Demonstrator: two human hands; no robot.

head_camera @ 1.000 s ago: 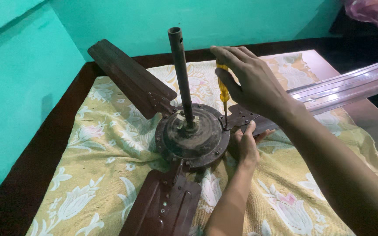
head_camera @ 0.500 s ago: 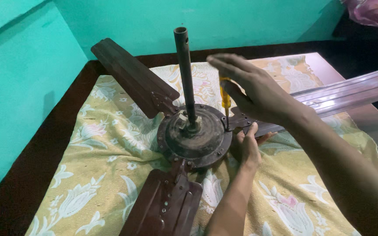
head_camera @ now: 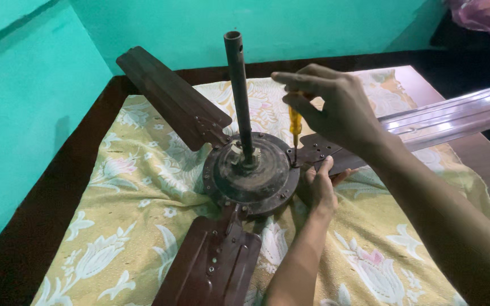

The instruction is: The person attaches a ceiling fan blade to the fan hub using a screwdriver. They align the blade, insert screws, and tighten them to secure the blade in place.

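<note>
My right hand (head_camera: 341, 113) has its fingers (head_camera: 299, 99) pinched round the yellow handle of a screwdriver (head_camera: 294, 127), tip down at the blade bracket (head_camera: 319, 150). My left hand (head_camera: 320, 190) grips that bracket from below. The ceiling fan (head_camera: 253, 175) lies on the flowered cloth (head_camera: 137, 192); I judge it heavy, rigid and grimy, best held by the motor hub, not the thin blades.

Beside the motor hub (head_camera: 252, 175), the right hand (head_camera: 336, 110) covers most of the yellow screwdriver (head_camera: 294, 126); its tip is too small to read. The left hand (head_camera: 320, 190) hides part of the blade bracket (head_camera: 321, 152). The near blade (head_camera: 214, 266) is cut off by the bottom edge.
</note>
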